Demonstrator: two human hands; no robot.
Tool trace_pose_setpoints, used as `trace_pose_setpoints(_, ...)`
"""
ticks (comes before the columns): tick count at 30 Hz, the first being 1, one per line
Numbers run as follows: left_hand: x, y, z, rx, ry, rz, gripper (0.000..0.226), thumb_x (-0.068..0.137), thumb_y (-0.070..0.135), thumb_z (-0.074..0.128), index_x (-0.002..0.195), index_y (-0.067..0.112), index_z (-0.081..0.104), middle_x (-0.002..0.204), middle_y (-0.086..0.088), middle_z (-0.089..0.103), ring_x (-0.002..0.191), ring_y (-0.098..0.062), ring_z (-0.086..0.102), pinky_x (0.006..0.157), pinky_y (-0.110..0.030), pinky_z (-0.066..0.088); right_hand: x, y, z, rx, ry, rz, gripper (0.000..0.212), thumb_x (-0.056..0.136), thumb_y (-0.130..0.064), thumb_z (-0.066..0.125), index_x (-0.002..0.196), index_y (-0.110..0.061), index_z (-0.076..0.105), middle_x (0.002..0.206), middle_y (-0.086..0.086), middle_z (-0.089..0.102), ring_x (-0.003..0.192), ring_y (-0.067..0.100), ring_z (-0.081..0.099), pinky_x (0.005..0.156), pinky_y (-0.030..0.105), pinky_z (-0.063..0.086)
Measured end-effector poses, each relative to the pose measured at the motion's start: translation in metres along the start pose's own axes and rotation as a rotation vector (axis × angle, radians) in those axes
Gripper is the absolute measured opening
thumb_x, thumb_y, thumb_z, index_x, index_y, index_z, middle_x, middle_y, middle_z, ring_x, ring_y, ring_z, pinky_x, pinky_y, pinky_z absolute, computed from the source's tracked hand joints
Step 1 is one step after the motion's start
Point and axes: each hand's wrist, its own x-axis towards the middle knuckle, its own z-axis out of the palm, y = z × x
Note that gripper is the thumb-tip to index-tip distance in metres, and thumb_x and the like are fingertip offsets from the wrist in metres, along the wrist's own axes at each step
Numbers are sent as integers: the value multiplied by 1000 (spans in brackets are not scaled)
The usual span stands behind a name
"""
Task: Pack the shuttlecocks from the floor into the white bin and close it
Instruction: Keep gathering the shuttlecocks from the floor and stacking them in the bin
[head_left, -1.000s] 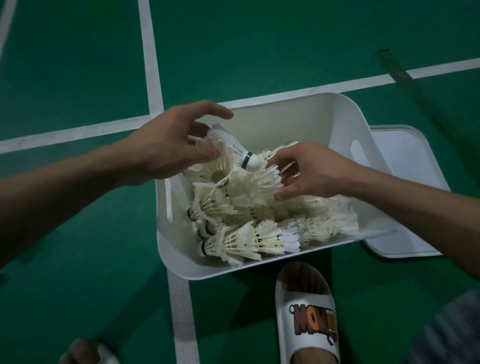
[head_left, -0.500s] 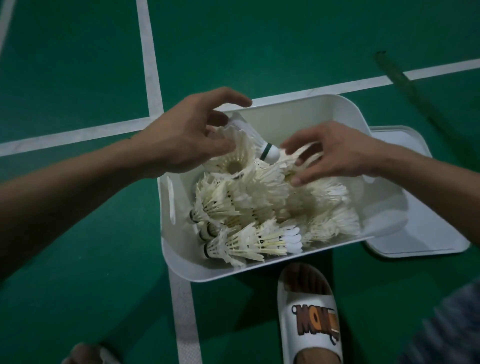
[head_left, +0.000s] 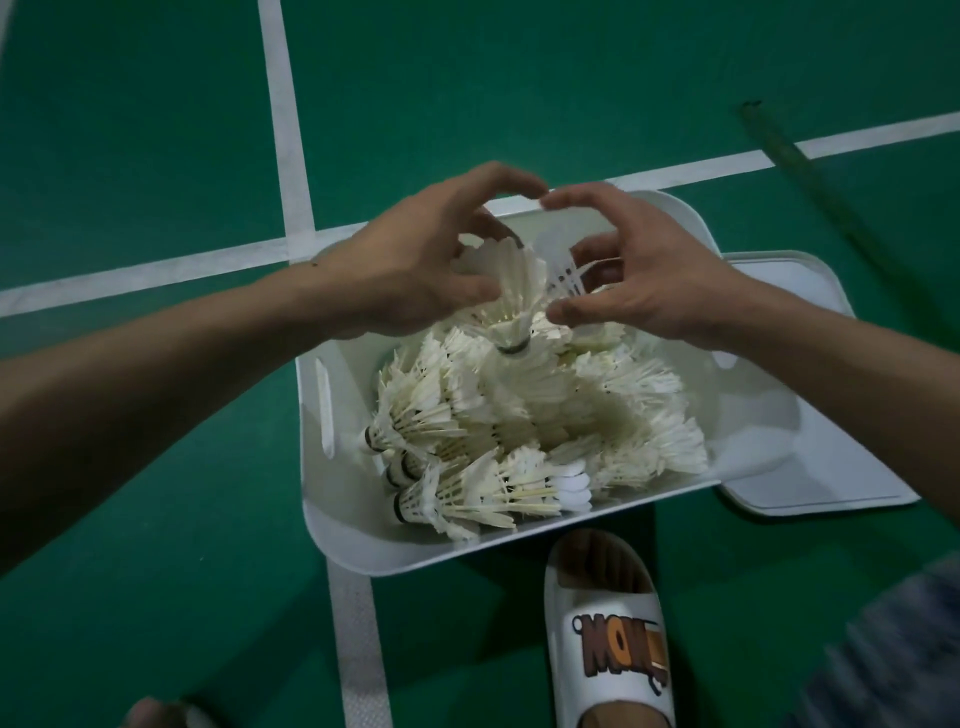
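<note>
Shuttlecocks: heaped inside bin, several with dark-banded corks toward left wall.
Upper shuttlecock: above heap at far end of bin, cork pointing down toward near side, feathers up.
Left hand: over far left corner of bin, thumb and curled fingers closed round feather skirt of upper shuttlecock.
Right hand: just beside left hand, index tips almost touching above far rim. Fingers curled, thumb beside cork of upper shuttlecock. White mesh-like skirt between fingers; grip on it not determinable.
Bin: white, open, standing on green floor over crossing of white lines.
Lid: flat on floor against right side of bin.
Slipper: white, on a foot, just beside near wall of bin.
</note>
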Motion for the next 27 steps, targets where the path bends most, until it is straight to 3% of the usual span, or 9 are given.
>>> trace_pose_setpoints(4,-2,-7,-4,-7,26,-15,55,84,4,65,122,40,48,104,10,58,92,-7,63,73,-22,57,-7,7,-9,-73,97,24,90,69,-2,81,133,-47,35,122,13,52,82,30,70,75,42,60)
trace_pose_setpoints(6,-2,-9,-4,-15,9,-20,54,85,3,64,121,41,50,106,8,59,92,-8,64,73,-24,57,-10,12,-12,-166,130,31,87,69,-1,80,130,-48,40,132,3,42,83,35,68,77,46,58)
trace_pose_setpoints(11,-5,-12,1,4,-58,-44,52,84,-8,56,112,36,63,109,13,61,95,-10,63,81,-38,57,-13,19,-3,-258,37,136,53,76,-22,79,122,-38,58,127,-7,48,74,17,71,77,32,54)
trace_pose_setpoints(15,-5,-22,2,-112,-44,-75,41,86,-7,54,108,26,65,100,9,59,81,-7,62,60,-19,53,-9,26,9,-163,9,190,43,88,-34,65,129,-25,57,125,-4,58,82,13,71,85,36,55)
trace_pose_setpoints(18,-6,-32,0,-287,-41,-159,34,82,2,57,107,23,66,104,1,60,91,-18,65,75,-30,57,-10,27,12,-20,-11,204,25,95,-28,56,114,-15,67,106,5,69,93,24,68,89,40,55)
trace_pose_setpoints(20,-6,-38,-2,-422,-57,-223,36,74,10,55,107,20,67,108,-4,59,95,-25,65,81,-39,56,-10,28,11,59,31,210,21,92,-18,61,111,-11,66,107,9,66,95,28,67,87,39,56)
trace_pose_setpoints(24,-7,-36,-2,-582,-106,-235,38,78,30,57,113,17,62,99,-1,61,88,-18,65,75,-31,55,-11,30,7,278,72,253,54,78,5,70,121,-21,50,112,19,52,87,33,68,73,31,59)
trace_pose_setpoints(25,-8,-34,-3,-500,-108,-222,42,77,38,61,116,21,60,99,1,61,88,-16,65,77,-29,55,-13,31,6,251,52,242,64,76,8,70,125,-25,48,110,17,51,83,29,67,69,26,58)
trace_pose_setpoints(27,-10,-29,-2,-155,-101,-155,53,72,48,74,118,32,55,100,13,57,86,2,62,73,-9,49,-17,32,7,130,-17,215,69,74,10,70,127,-29,52,107,13,52,78,21,64,62,17,53)
